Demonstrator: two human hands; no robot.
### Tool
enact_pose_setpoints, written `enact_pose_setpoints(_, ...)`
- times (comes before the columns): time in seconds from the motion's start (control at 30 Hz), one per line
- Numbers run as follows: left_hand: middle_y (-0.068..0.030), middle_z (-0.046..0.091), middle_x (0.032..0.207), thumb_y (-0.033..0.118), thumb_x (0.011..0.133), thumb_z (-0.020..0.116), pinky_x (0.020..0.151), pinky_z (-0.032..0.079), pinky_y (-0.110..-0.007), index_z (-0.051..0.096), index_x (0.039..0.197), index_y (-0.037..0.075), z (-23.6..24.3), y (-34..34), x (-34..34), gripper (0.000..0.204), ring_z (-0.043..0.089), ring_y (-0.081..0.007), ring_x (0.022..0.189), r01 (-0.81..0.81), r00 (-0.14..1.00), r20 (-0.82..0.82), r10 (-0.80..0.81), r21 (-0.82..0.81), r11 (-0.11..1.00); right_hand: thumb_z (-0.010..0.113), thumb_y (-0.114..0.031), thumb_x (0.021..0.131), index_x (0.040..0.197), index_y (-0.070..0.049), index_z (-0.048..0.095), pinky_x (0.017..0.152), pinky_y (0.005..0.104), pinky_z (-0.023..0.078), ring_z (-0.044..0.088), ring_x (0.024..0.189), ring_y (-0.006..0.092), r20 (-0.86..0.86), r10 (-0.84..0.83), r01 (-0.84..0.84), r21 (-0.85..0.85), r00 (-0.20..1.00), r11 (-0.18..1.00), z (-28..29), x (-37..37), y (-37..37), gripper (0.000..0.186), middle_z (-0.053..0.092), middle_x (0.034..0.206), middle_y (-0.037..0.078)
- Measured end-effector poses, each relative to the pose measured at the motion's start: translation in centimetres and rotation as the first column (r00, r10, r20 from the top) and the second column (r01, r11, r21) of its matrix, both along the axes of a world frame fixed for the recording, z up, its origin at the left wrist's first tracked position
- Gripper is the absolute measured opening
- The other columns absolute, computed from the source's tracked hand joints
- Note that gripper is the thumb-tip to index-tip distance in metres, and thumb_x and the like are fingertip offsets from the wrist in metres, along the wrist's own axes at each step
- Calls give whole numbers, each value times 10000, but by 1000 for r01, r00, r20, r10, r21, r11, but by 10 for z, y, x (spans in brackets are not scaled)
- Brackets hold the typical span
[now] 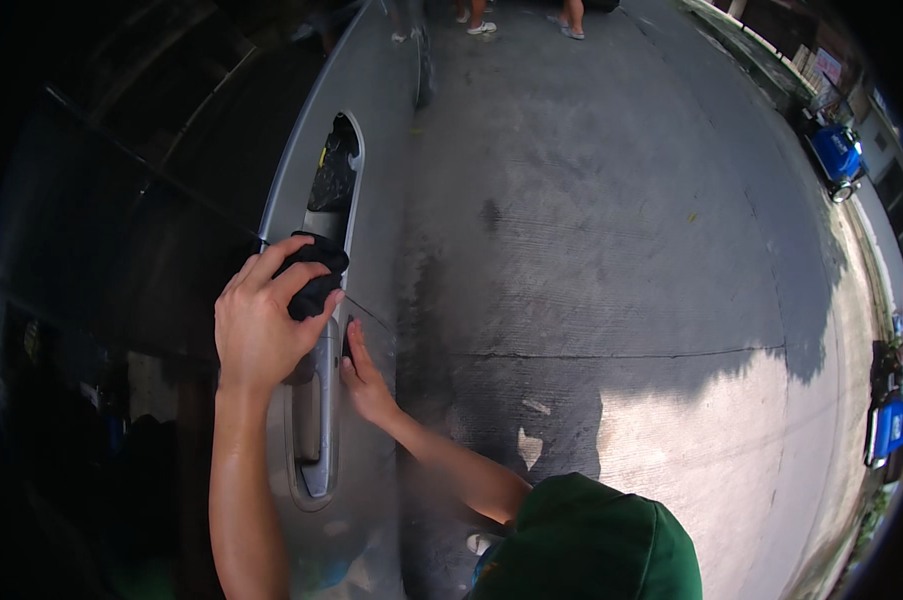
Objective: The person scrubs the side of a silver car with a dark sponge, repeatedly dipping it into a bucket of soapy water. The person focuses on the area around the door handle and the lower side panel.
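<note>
My left hand (264, 315) has its fingers curled over a black piece (316, 255) on the grey car body (371, 245). Just beyond it is an elongated opening (331, 175) with crinkled black material and a small yellow part inside. A silver door handle (319, 460) runs below my left hand. My right hand (366, 370) rests on the body to the right of the handle, fingers stretched along it; a dark area behind the fingertips is unclear. Green cloth (601, 540) covers the lower edge near my right arm.
Dark car glass (121, 250) fills the left. Grey concrete pavement (611, 250), partly sunlit, runs along the right. Other people's legs (573, 18) stand at the top. Two blue vehicles (836, 150) are along the right edge, near a kerb.
</note>
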State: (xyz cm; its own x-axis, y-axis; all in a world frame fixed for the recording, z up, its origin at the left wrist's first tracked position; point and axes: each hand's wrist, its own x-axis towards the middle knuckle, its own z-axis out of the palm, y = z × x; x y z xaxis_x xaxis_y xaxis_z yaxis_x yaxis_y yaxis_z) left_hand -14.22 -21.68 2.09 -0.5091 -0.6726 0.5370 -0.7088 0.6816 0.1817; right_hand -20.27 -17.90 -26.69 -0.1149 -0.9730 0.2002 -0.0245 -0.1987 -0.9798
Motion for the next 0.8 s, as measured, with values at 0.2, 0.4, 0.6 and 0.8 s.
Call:
enact_pose_setpoints(0.2, -9, 713, 1223, 172, 718, 874, 876, 569, -383, 778, 919, 96, 6, 2, 14, 235, 702, -254, 1028, -35, 999, 38, 36, -38, 999, 355, -194, 1104, 1663, -124, 65, 1258, 524, 86, -9, 1595, 333, -31, 170, -165, 109, 985, 980, 15, 72, 138, 633, -22, 1737, 120)
enact_pose_setpoints(0.4, -10, 712, 1223, 182, 717, 876, 882, 565, -383, 777, 919, 100, 4, 1, -2, 239, 701, -257, 1028, 13, 1000, 11, -13, -21, 1000, 404, -246, 1107, 1653, -82, 45, 1272, 452, 68, 7, 1593, 341, -18, 30, -31, -65, 999, 997, 17, -12, -14, 673, -1, 1729, 164)
enact_pose_setpoints(0.6, -5, 710, 1215, 188, 713, 874, 868, 565, -383, 776, 913, 101, 6, 0, 15, 239, 699, -257, 996, -15, 997, 69, 19, -47, 999, 403, -268, 1105, 1665, -145, 25, 1250, 540, 89, -13, 1598, 322, 30, 172, -174, 97, 985, 980, -2, 72, 130, 687, -44, 1740, 100)
enact_pose_setpoints(0.8, 2, 706, 1195, 203, 701, 876, 843, 566, -381, 771, 899, 102, 4, 0, -4, 245, 695, -250, 957, 38, 999, 13, -37, -73, 997, 423, -156, 1088, 1648, -50, 40, 1270, 374, 36, -49, 1593, 303, 53, 110, -108, -43, 993, 993, -13, -26, -20, 687, -56, 1726, 174)
